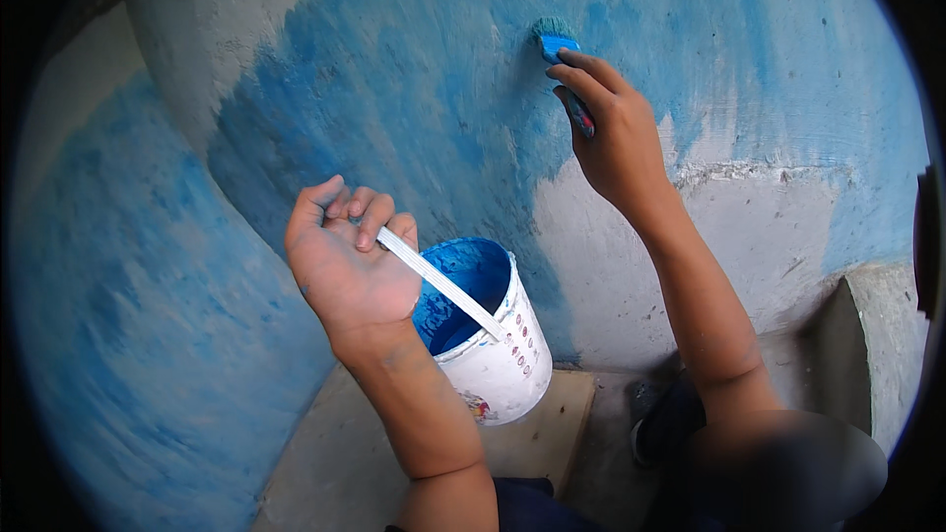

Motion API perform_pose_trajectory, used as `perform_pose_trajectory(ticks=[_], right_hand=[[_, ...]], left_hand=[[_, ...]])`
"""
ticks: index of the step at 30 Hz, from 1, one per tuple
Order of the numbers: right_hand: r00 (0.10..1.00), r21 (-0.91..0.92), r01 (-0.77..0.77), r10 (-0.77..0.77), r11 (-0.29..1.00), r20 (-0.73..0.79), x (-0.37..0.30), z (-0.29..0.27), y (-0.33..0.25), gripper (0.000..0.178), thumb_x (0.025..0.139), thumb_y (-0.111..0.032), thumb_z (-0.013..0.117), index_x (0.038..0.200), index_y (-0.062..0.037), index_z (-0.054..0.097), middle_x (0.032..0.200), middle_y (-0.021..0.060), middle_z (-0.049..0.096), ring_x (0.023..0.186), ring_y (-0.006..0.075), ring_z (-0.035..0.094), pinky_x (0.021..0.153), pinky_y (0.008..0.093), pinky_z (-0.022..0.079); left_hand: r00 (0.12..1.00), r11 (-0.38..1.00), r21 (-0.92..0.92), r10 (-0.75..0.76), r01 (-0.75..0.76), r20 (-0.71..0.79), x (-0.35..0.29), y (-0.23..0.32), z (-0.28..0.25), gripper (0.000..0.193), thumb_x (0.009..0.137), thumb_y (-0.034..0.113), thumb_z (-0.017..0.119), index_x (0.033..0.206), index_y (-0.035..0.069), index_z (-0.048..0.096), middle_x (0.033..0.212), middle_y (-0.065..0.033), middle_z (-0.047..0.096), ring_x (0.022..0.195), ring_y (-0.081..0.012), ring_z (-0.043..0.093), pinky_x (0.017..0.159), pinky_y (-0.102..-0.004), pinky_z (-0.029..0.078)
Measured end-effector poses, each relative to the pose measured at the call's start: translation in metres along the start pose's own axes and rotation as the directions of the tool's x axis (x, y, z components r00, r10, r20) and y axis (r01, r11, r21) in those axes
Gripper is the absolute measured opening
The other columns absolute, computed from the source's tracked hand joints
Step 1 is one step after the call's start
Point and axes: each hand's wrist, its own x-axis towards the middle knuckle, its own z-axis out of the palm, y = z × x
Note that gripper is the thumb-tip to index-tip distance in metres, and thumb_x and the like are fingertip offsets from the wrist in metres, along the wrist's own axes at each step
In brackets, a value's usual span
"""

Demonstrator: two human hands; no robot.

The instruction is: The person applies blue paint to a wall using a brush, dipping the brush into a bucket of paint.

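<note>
A paintbrush [558, 42] with a blue ferrule and greenish bristles is gripped in my right hand [619, 123], its bristles against the painted wall [434, 69] in the upper middle. Below and left, my left hand [355, 261] has its palm turned up and its fingers curled around the white handle [443, 284] of a paint bucket [517, 360]. The white bucket hangs tilted, its inside coated with blue paint. My left forearm and hand hide part of its near left side.
An unpainted pale patch [631, 276] lies low on the wall, and grey shows at the upper left. Another blue-streaked surface [148, 315] curves along the left. Under the bucket is a flat board [537, 438]. A concrete ledge [882, 335] stands at the right, with a dark shoe [655, 429] near it.
</note>
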Motion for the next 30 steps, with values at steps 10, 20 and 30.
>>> perform_pose_trajectory(ticks=[10,20,30], right_hand=[[0.594,0.025,-0.151,0.071,0.988,0.801,-0.139,-0.033,0.002,0.023,0.090,-0.007,0.068,0.112,-0.0035,0.071,0.111,0.0173,0.072,0.089,0.0402,0.070,0.078,0.0478,0.056],[0.955,-0.110,0.027,0.007,0.994,0.297,-0.115,-0.044,0.014,0.023,0.086,-0.003,0.072,0.110,-0.0041,0.071,0.123,0.0167,0.070,0.089,0.0372,0.073,0.073,0.0416,0.061],[0.925,0.104,-0.224,0.178,0.969,0.337,-0.105,-0.062,0.021,0.019,0.088,0.001,0.071,0.107,0.0009,0.072,0.107,0.0198,0.073,0.090,0.0376,0.072,0.076,0.0379,0.057]], left_hand=[[0.994,0.994,-0.009,0.111,-0.111,-0.009,-0.006,0.008,-0.007,0.028,0.084,0.013,0.066,0.079,0.014,0.038,0.074,0.0011,0.031,0.050,-0.0093,0.025,0.055,-0.0280,0.018],[0.999,0.997,-0.061,0.045,-0.045,-0.007,-0.004,0.013,-0.009,0.027,0.084,0.012,0.067,0.083,0.012,0.040,0.075,-0.0003,0.036,0.052,-0.0095,0.026,0.061,-0.0290,0.021],[0.997,0.997,-0.018,0.073,-0.073,-0.017,-0.007,0.014,-0.005,0.024,0.086,0.014,0.066,0.083,0.011,0.042,0.074,-0.0001,0.035,0.052,-0.0096,0.025,0.060,-0.0293,0.020]])
